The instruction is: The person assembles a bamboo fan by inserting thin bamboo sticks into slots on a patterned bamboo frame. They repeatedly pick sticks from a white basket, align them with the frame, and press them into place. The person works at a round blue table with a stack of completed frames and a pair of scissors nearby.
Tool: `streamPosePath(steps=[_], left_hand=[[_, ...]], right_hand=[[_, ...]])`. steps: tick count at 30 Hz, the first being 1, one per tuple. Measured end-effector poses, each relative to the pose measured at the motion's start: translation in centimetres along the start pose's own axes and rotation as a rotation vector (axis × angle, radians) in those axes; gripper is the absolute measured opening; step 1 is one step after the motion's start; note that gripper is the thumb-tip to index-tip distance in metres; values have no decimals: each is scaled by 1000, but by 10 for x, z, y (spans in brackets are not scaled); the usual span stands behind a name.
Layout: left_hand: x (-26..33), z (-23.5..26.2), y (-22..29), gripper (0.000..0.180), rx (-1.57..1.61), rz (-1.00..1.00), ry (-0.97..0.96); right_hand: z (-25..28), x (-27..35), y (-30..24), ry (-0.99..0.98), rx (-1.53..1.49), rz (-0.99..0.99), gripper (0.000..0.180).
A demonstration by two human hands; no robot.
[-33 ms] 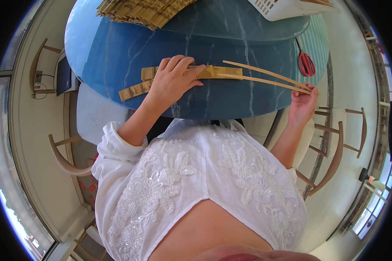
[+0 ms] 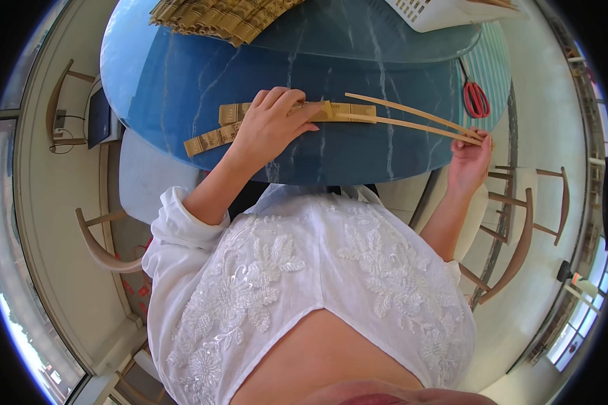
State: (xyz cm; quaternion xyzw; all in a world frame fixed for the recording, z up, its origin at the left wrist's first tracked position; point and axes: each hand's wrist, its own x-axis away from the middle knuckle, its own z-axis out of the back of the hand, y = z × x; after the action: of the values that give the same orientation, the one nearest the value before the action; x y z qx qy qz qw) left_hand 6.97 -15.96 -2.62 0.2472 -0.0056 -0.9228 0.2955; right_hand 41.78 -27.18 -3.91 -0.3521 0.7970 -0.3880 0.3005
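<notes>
Flat tan woven bamboo strips [image 2: 284,116] lie at the centre of the frame on the blue marbled table [image 2: 182,74], pressed down by the left hand [image 2: 267,125], fingers spread flat. Two thin loose slats [image 2: 412,116] run rightward and are pinched at their tips by the right hand [image 2: 469,158]. Firm pressure should be kept on the weave (so nothing slips) while the slats are guided. Nothing differs from the earlier frame. Red-handled scissors [image 2: 476,99] rest at upper right.
</notes>
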Motion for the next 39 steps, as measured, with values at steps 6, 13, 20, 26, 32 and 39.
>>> streamPosePath(steps=[6,13,20,26,32,39], left_hand=[[-13,-16,-1,23,338,101,-77],[-17,-17,-1,15,514,183,-122],[-23,-15,-1,12,500,177,-178],[-24,-16,-2,10,552,212,-199],[-28,-14,-3,7,534,213,-240],[-27,-14,-2,7,527,209,-221]], right_hand=[[-1,1,2,10,88,13,26],[0,0,9,-5,90,-30,26],[-5,-2,16,-29,105,-51,25],[-6,-3,18,-51,118,-62,25],[-7,-4,16,-54,121,-69,24],[-10,-3,15,-54,127,-90,24]])
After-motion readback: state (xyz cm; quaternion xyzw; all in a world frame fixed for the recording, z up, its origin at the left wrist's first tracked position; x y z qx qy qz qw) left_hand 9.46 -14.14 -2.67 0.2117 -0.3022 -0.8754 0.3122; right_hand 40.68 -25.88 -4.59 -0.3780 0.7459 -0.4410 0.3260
